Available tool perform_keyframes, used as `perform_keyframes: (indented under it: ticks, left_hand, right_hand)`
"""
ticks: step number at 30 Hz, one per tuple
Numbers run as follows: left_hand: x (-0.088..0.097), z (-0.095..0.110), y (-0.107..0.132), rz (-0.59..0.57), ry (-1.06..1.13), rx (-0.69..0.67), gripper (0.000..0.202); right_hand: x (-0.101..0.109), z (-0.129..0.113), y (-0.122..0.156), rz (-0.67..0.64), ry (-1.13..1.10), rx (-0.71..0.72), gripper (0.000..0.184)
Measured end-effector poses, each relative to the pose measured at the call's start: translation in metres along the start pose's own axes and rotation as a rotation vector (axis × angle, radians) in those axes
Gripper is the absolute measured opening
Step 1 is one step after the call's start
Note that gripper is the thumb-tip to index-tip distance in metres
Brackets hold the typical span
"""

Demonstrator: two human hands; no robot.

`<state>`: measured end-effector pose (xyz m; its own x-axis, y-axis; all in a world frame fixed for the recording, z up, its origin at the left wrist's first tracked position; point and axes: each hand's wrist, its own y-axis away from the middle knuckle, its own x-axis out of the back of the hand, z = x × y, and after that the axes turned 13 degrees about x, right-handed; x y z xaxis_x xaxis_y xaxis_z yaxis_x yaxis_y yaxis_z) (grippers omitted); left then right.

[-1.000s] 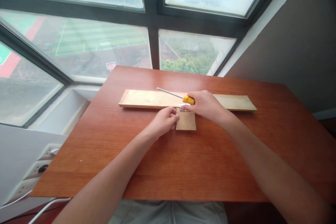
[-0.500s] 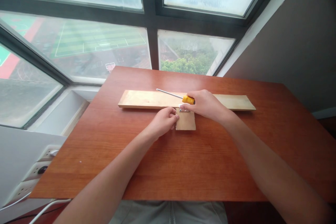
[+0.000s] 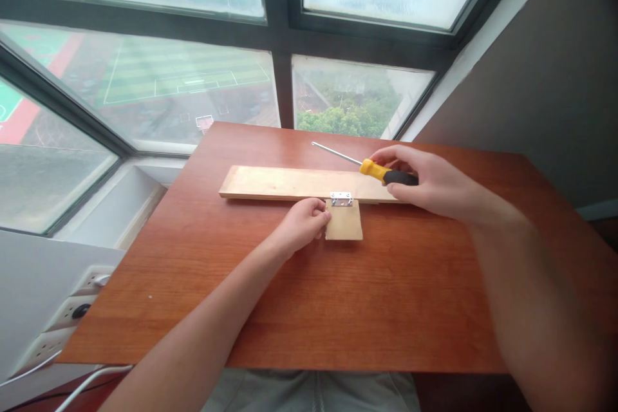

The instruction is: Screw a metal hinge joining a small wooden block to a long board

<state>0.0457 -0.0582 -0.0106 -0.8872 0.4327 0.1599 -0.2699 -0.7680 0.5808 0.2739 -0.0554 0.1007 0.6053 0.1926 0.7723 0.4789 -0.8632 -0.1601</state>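
Observation:
A screwdriver point(image 3: 374, 169) with a yellow and black handle is gripped in my right hand point(image 3: 420, 174), its metal shaft pointing left and away from me. It is held above a long pale wooden board point(image 3: 275, 181) that lies across the table. A small square wooden piece point(image 3: 344, 222) extends from the board's near edge, with a silver hinge point(image 3: 341, 198) lying where the two meet. My left hand point(image 3: 308, 222) pinches the left edge of the small piece. The right end of the long board is hidden behind my right hand.
The brown wooden table point(image 3: 386, 309) stands against large windows with a dark window frame point(image 3: 280, 38). Wall sockets point(image 3: 77, 312) and a white cable point(image 3: 91, 380) are at the lower left. A grey wall point(image 3: 541, 64) rises on the right.
My right hand has moved right with the screwdriver, away from the hinge, which now shows fully. My left hand stays at the small wooden piece.

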Motion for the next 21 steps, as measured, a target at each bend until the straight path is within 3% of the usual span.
perform_keyframes:
  ticks: [5, 10, 12, 21]
  left_hand:
    - [0.0, -0.001, 0.0, -0.003, -0.002, 0.002, 0.008]
    - [0.001, -0.004, -0.003, 0.004, -0.017, 0.003, 0.009]
    - [0.001, -0.005, -0.004, 0.006, -0.021, 0.008, 0.01]
    - [0.001, -0.001, 0.002, -0.022, 0.036, -0.005, 0.007]
  right_hand:
    - [0.025, -0.021, 0.005, 0.356, 0.245, 0.03, 0.02]
    - [0.03, -0.039, -0.007, 0.719, 0.032, 0.156, 0.026]
    - [0.029, -0.044, -0.015, 0.871, 0.06, 0.217, 0.025]
    - [0.014, -0.045, -0.019, 0.775, 0.057, 0.265, 0.031]
